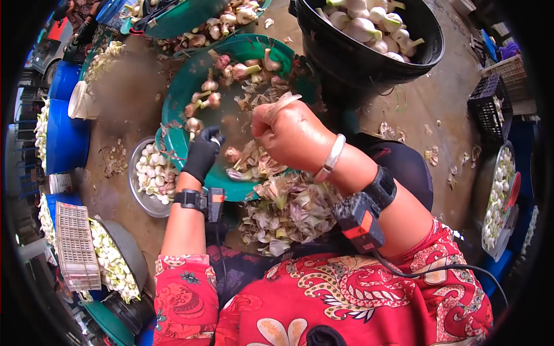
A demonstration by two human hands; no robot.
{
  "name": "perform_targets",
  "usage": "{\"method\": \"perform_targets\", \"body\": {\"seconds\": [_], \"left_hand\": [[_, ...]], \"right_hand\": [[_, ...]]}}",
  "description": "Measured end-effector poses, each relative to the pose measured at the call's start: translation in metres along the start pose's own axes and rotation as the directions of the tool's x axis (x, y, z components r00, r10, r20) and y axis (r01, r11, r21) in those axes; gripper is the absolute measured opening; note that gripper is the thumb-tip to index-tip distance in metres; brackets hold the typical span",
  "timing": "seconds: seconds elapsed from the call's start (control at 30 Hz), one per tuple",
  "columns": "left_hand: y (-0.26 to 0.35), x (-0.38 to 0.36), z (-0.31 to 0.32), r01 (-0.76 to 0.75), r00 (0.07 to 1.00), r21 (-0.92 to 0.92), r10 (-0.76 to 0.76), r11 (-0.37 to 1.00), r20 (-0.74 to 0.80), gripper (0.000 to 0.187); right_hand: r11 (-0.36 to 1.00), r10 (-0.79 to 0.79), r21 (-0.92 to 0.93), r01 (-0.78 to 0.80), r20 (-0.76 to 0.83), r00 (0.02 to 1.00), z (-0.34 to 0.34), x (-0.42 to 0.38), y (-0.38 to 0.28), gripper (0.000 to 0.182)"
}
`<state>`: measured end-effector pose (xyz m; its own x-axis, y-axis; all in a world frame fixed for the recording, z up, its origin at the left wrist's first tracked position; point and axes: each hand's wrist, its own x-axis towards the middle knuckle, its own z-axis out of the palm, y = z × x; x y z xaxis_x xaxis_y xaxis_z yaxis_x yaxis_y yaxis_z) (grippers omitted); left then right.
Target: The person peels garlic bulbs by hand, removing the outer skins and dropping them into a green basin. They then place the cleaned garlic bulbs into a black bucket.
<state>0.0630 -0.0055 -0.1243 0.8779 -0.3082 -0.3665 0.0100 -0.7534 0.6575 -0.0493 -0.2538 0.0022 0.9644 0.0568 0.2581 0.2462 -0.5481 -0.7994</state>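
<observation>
My left hand [202, 154], in a black glove, is closed over the left side of a green basin [173, 104]. A small pale piece of what looks like garlic [216, 140] shows at its fingertips; the rest is hidden. Closed in a fist, my bare right hand [291, 130] is above the basin's right half, with papery garlic skin [284, 104] sticking out along its top. Unpeeled garlic bulbs [209, 85] with stems lie in the basin's left and far parts. Loose skins and a purplish garlic piece [239, 174] lie between and below my hands.
A heap of skins [288, 213] lies at the basin's near edge. A metal bowl [134, 173] of peeled cloves stands left. A black bucket [369, 66] of white bulbs stands far right. Another green basin [184, 20], blue tubs [69, 127] and crates [78, 248] surround the area.
</observation>
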Motion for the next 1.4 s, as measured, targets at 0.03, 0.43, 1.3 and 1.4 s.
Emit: {"method": "perform_targets", "body": {"seconds": [0.03, 0.43, 1.3, 1.4], "left_hand": [[-0.048, 0.011, 0.024, -0.051, 0.999, 0.048, 0.051, 0.998, -0.009, 0.049], [-0.109, 0.055, 0.088, 0.45, 0.887, -0.648, -0.22, 0.615, 0.407, 0.043], [0.128, -0.126, -0.032, -0.132, 0.978, -0.917, 0.201, 0.377, -0.059, 0.058], [0.124, -0.125, -0.03, -0.166, 0.978, -0.896, 0.189, 0.413, -0.094, 0.057]], "right_hand": [[1.0, 0.0, 0.023, 0.0, -0.028, 1.0, 0.003, 0.0, -0.002, 0.013], [0.991, 0.129, 0.03, -0.127, -0.079, 0.988, 0.023, 0.009, 0.006, 0.01], [0.536, 0.416, 0.692, -0.484, 0.282, 0.864, 0.016, 0.016, -0.024, 0.012], [0.544, 0.399, 0.689, -0.479, 0.29, 0.87, 0.022, 0.019, -0.025, 0.009]]}}
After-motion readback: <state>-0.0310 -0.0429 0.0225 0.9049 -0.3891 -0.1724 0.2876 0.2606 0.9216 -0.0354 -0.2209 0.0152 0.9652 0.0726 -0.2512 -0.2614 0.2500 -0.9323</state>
